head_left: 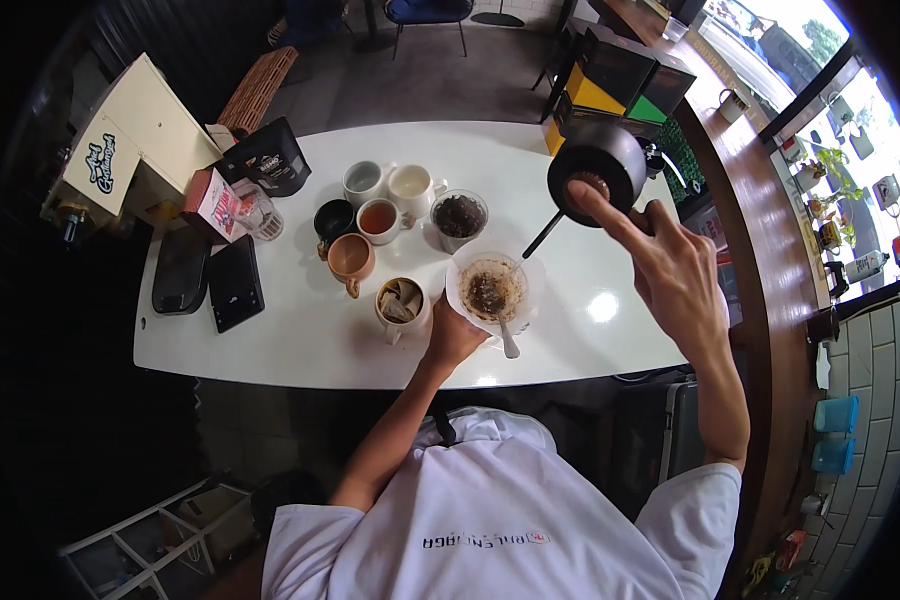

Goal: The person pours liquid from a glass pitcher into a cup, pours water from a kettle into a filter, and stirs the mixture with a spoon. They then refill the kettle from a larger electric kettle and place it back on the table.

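My right hand (675, 265) grips a black gooseneck kettle (610, 155) by its handle, one finger stretched over the lid. The kettle is tilted, and its thin spout points down toward a paper coffee filter (462, 287). Wet brown grounds (487, 292) lie inside the filter, with a metal spoon (510, 340) leaning out over the near rim. Closed around the left side of the filter's holder is my left hand (457, 335), its fingertips partly hidden. Just left of it stands a white mug (400, 306) with a tea bag inside. Behind the filter is a glass of dark grounds (460, 218).
Several mugs cluster left of centre, one holding reddish tea (378, 219). A black pouch (270, 158), a pink box (210, 207), a clear cup (260, 213) and a dark tablet (236, 284) occupy the white table's (300, 345) left side. Black boxes (620, 70) stand beyond the kettle.
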The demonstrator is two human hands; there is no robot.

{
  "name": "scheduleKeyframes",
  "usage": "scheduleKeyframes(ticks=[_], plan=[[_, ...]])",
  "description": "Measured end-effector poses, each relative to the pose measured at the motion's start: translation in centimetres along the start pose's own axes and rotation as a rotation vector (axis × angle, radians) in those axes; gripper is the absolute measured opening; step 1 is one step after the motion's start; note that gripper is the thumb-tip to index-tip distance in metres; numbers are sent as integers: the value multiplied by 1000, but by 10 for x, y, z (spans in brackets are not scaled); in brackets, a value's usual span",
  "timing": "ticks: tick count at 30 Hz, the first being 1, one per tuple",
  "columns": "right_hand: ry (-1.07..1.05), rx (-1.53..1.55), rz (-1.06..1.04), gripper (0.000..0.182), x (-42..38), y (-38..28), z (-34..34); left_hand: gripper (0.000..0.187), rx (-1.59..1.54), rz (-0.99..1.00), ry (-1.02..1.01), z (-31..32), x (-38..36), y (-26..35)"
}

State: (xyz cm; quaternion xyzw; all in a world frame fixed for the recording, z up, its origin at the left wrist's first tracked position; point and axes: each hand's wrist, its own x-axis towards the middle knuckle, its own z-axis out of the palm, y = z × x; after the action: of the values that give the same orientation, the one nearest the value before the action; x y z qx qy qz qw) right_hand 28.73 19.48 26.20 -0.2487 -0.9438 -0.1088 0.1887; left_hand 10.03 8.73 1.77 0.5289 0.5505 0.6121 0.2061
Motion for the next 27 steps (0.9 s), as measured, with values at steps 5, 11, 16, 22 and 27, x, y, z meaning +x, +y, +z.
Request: scheduleKeyframes(ticks=[5, 11, 16, 22, 27], plan=[[-45, -62, -39, 89, -10, 0, 27, 53, -53, -30, 74, 2, 3, 10], [-45, -117, -94, 88, -16, -3, 42, 53, -12, -27, 69, 1, 3, 13], [-34, -118, -119, 86, -19, -3, 46, 72, -9, -38, 5, -1, 0, 4], [-46, -122, -110, 90, -20, -1, 37, 54, -57, -45, 63, 1, 3, 12], [-89, -166, -84, 95, -22, 4, 31, 52, -60, -26, 73, 2, 4, 9]])
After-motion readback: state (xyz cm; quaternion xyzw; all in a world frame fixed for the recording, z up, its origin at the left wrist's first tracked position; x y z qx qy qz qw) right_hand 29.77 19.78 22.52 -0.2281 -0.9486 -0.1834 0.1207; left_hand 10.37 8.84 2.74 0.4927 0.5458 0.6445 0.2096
